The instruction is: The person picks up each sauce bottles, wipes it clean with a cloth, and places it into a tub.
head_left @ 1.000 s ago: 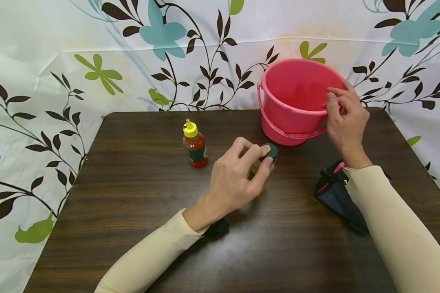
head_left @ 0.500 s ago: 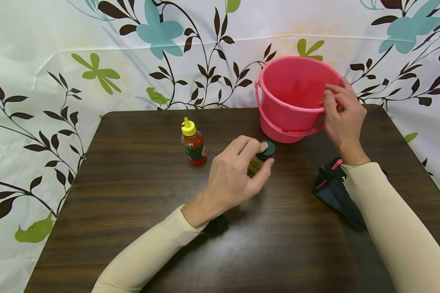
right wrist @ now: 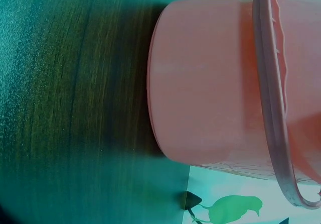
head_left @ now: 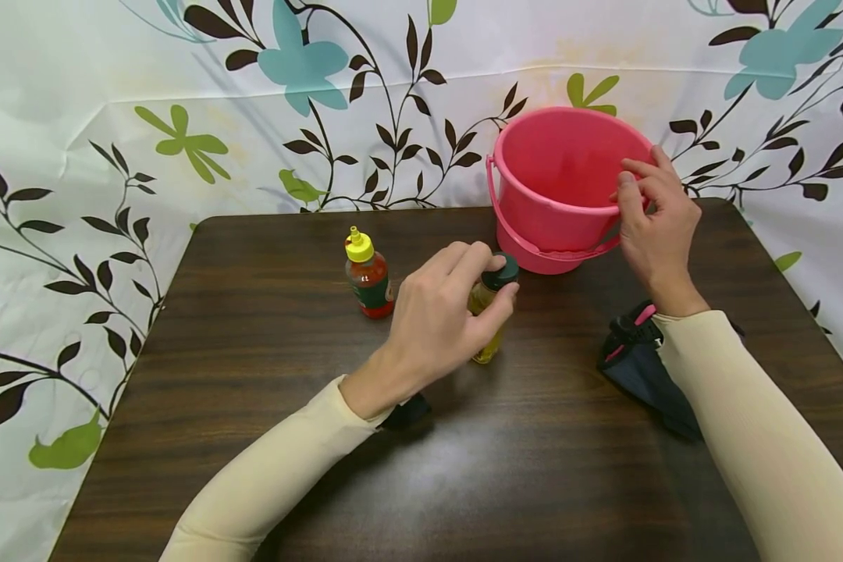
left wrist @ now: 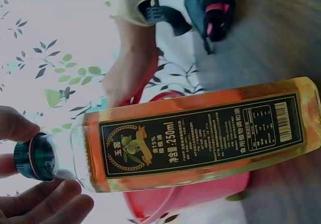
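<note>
Plainly, oil bottle below left hand, cap pinched (right hand gripping bucket rim)

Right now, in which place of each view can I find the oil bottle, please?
Head: the bottle is just right of centre, partly hidden by the left hand.
Left wrist: across the middle, cap at left, base at the right edge.
Right wrist: not in it.
Shared landmark: the pink bucket.

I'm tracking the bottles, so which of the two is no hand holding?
The red sauce squeeze bottle with the yellow nozzle cap, standing on the table; the left hand grips the other, a green-capped cooking oil bottle.
</note>
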`<move>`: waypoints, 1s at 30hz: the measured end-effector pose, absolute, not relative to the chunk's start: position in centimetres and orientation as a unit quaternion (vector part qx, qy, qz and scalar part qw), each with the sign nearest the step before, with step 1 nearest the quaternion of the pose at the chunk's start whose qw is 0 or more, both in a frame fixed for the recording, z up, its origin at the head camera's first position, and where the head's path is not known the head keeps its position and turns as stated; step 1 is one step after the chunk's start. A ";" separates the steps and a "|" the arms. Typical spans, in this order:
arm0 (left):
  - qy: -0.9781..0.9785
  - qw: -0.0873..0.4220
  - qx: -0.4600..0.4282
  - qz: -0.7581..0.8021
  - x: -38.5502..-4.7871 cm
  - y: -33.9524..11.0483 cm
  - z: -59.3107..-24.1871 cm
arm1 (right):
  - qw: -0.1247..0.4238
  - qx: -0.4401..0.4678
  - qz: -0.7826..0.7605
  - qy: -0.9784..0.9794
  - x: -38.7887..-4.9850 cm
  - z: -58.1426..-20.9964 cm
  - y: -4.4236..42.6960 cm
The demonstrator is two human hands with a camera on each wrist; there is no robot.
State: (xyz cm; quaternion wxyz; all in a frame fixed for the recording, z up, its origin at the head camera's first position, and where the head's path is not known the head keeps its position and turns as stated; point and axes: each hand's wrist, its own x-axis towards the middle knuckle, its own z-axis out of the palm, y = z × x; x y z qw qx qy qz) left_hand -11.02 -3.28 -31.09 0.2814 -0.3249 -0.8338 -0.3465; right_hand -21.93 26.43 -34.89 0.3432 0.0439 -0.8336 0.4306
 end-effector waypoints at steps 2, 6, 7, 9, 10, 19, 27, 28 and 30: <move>-0.833 0.283 -0.323 -0.349 -11.3 -3.4 -30.5 | 0.343 0.043 0.430 -0.834 -21.9 -34.9 26.4; -0.832 0.281 -0.319 -0.357 -12.1 -3.6 -28.7 | 0.338 0.037 0.428 -0.838 -21.9 -34.9 26.4; -0.831 0.280 -0.318 -0.360 -12.3 -3.6 -28.2 | 0.336 0.034 0.428 -0.838 -21.8 -34.8 26.4; -0.827 0.282 -0.319 -0.367 -12.9 -3.7 -27.1 | 0.335 0.032 0.428 -0.839 -21.8 -34.7 26.4; -0.825 0.283 -0.320 -0.371 -13.1 -3.8 -26.6 | 0.335 0.031 0.428 -0.839 -21.8 -34.7 26.4; -0.821 0.282 -0.311 -0.386 -15.3 -4.2 -22.9 | 0.342 0.040 0.428 -0.836 -22.0 -34.7 26.4; -0.823 0.278 -0.299 -0.394 -16.6 -4.2 -20.7 | 0.344 0.040 0.425 -0.836 -22.0 -34.8 26.4; -0.824 0.280 -0.299 -0.392 -16.7 -4.1 -20.5 | 0.345 0.040 0.424 -0.837 -22.0 -34.8 26.4; -0.824 0.285 -0.299 -0.387 -16.9 -4.1 -20.1 | 0.347 0.042 0.422 -0.837 -22.1 -34.8 26.5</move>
